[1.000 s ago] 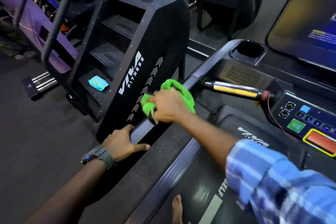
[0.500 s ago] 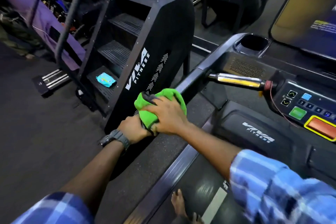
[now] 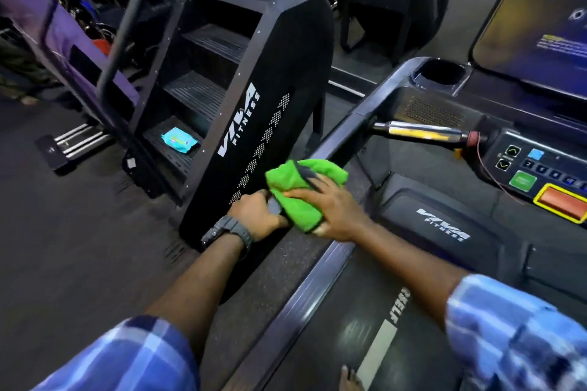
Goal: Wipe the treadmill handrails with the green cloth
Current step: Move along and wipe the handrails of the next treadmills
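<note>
I see the bright green cloth (image 3: 300, 197), dark-edged and bunched, draped over the lower end of the treadmill's dark left handrail (image 3: 346, 133), which slopes up toward the console.

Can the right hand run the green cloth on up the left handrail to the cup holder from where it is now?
Probably yes. The right hand presses the green cloth on the left handrail, and the rail above it lies bare up to the cup holder. The left hand grips the rail below the cloth, out of that path.
</note>
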